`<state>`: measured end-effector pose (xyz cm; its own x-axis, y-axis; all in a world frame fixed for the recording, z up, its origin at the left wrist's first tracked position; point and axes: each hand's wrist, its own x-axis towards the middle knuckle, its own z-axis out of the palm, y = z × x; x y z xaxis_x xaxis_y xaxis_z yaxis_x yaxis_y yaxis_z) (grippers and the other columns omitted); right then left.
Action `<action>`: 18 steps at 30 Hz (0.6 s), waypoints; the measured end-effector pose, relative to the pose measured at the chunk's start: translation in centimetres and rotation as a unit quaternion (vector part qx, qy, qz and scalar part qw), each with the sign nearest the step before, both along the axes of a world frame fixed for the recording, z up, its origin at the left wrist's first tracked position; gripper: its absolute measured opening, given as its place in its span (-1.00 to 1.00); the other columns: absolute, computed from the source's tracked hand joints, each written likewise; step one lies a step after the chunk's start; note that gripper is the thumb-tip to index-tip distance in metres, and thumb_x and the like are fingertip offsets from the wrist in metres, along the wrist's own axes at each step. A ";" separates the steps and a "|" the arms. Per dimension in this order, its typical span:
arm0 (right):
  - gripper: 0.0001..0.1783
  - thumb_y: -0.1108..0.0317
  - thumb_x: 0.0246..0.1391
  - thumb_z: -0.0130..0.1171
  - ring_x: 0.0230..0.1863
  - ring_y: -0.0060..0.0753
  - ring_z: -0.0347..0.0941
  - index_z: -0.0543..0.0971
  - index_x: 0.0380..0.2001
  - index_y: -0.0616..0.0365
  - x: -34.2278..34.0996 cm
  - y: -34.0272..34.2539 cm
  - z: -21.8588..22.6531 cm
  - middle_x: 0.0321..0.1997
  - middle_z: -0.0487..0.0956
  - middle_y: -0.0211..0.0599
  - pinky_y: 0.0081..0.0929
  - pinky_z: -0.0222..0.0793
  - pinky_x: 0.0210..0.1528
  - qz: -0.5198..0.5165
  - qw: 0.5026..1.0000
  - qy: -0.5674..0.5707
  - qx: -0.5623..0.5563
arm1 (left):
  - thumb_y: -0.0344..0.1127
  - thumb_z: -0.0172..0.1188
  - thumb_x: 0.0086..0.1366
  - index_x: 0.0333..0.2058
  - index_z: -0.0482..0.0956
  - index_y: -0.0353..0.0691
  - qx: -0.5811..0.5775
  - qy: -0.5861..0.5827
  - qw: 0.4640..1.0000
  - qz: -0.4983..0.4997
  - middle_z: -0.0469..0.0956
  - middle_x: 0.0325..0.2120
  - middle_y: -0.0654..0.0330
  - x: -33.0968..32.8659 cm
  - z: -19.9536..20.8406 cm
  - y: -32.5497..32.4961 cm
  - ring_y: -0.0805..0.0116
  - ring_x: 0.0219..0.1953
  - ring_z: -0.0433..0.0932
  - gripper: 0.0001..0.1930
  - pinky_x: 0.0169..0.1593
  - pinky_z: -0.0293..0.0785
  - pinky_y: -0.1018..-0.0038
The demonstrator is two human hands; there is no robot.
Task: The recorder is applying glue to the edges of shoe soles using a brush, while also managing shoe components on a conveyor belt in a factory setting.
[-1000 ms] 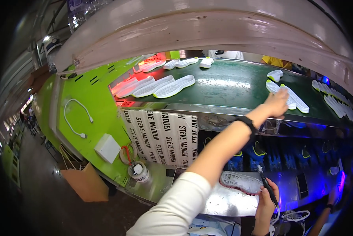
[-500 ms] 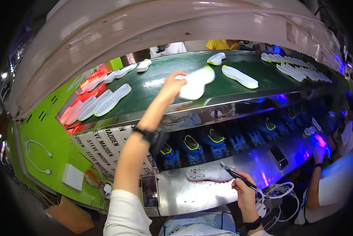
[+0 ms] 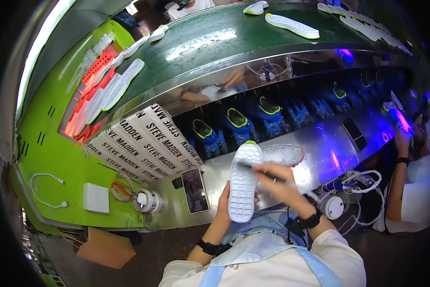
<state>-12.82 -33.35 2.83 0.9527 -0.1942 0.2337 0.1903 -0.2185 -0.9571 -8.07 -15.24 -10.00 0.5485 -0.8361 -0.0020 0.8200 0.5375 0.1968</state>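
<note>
Upright in front of my body is a white shoe sole (image 3: 243,196) with a yellow-green tip, its ridged tread facing up. My left hand (image 3: 224,202) grips it from the left, the fingers partly hidden behind it. Over the sole's upper half, my right hand (image 3: 284,185) holds a dark-handled brush (image 3: 245,166); motion blurs its tip, which looks to be at or just above the tread. Behind the held sole, a clear-whitish sole with a red edge (image 3: 284,154) lies on the metal bench (image 3: 224,173).
Blue shoes (image 3: 239,119) stand along a recess behind the bench. Beyond runs a green conveyor belt (image 3: 191,52) bearing several white soles (image 3: 291,25). A phone (image 3: 195,190), a printed box (image 3: 143,143) and a tape roll (image 3: 148,201) are at left. A co-worker's hand (image 3: 402,136) is at right.
My left hand has brought the white sole from above the belt down in front of my body. My right hand has moved up and left with the brush to the sole. The view has tilted downward.
</note>
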 end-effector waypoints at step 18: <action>-0.74 0.53 -0.08 0.21 -0.30 -0.58 0.53 0.62 -0.23 0.19 -1.1 -0.1 -1.1 -0.33 0.64 -0.31 -0.63 0.44 -0.22 0.304 0.939 0.157 0.030 | -0.01 -0.19 0.35 0.14 0.22 -0.33 0.070 -0.085 0.994 -0.026 0.38 0.03 -0.10 4.7 3.8 -0.7 0.00 -0.02 0.44 -0.45 0.04 0.43 0.20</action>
<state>-13.95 -33.42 1.74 0.9124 0.4032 -0.0703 -0.0306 -0.1039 -0.9941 -3.40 -15.89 -6.17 0.5066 -0.8616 -0.0311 0.7948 0.4527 0.4042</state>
